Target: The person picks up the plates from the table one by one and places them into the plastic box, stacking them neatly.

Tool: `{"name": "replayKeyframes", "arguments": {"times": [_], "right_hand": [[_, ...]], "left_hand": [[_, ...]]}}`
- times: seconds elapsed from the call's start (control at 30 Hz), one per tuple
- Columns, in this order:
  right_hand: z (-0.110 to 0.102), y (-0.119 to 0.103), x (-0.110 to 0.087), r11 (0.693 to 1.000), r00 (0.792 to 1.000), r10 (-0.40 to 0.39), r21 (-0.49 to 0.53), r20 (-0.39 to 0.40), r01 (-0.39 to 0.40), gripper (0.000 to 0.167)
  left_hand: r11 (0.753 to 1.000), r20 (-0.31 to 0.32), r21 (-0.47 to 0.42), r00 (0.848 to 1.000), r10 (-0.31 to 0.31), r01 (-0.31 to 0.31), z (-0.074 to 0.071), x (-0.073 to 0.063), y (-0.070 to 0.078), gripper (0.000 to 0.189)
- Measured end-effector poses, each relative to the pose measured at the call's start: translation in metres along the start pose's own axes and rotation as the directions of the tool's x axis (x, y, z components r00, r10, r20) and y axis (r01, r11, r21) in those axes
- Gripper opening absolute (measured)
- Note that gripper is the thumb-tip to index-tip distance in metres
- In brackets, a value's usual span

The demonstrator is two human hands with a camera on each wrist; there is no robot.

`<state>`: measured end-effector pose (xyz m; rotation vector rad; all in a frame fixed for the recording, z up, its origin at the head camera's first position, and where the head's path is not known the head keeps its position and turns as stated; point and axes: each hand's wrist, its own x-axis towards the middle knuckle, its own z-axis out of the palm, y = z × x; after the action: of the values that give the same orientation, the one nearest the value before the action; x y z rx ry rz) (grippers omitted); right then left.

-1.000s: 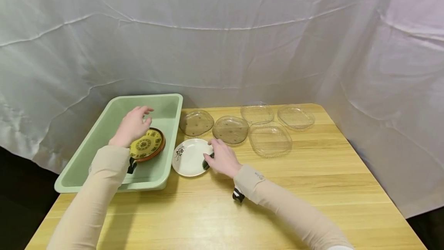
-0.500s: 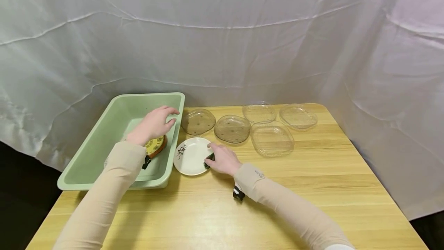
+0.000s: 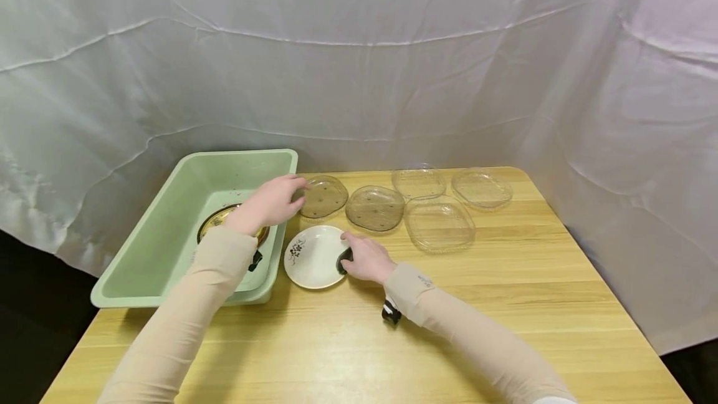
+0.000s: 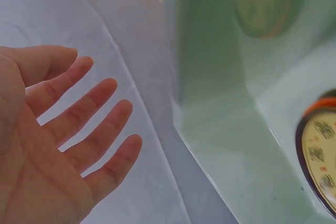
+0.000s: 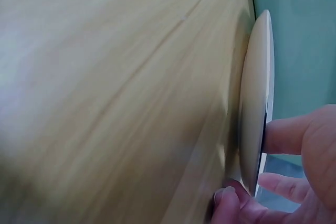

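My left hand [image 3: 272,201] hovers over the right rim of the green basin [image 3: 266,292], with its fingertips near a smoky see-through plate [image 3: 325,197]. In the left wrist view this hand [image 4: 68,135] holds nothing, and its fingers are spread. My right hand [image 3: 367,257] grips the right edge of a white plate [image 3: 314,260] with a flower print. In the right wrist view the thumb lies on the face of the plate [image 5: 254,98], with fingers at its edge. A yellow patterned plate [image 4: 320,150] with a dark rim lies in the basin, partly hidden by my left arm in the head view.
Another smoky plate [image 3: 374,208] lies right of the first. Three clear dishes stand further right: one at the back [image 3: 418,182], one in front [image 3: 439,224], one at the far right [image 3: 482,189]. A grey curtain [image 3: 359,92] hangs behind the wooden table [image 3: 533,304].
My left hand has moved right, from over the yellow plate to past the basin's right rim. The right hand keeps its grip, and the white plate has shifted slightly right.
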<state>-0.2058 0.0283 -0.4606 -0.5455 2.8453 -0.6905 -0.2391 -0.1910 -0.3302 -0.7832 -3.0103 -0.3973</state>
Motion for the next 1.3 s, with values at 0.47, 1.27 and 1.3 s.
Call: {"name": "replayKeyframes", "arguments": {"times": [0.47, 1.27, 1.3], "right_hand": [[-0.015, 0.030, -0.024, 0.998, 0.998, -0.061, 0.030, -0.005, 0.061, 0.048], [-0.035, 0.070, -0.055, 0.997, 0.998, -0.059, 0.054, -0.029, 0.061, 0.062], [-0.035, 0.070, -0.054, 0.997, 0.998, -0.052, 0.051, -0.029, 0.053, 0.063]], "left_hand": [[0.996, 0.058, 0.038, 0.995, 0.080, -0.082, 0.015, 0.024, 0.041, 0.034], [0.994, 0.141, -0.088, 0.989, -0.045, 0.058, 0.083, 0.025, 0.065, 0.039], [0.994, 0.134, -0.088, 0.989, -0.055, 0.067, 0.085, 0.025, 0.065, 0.039]]}}
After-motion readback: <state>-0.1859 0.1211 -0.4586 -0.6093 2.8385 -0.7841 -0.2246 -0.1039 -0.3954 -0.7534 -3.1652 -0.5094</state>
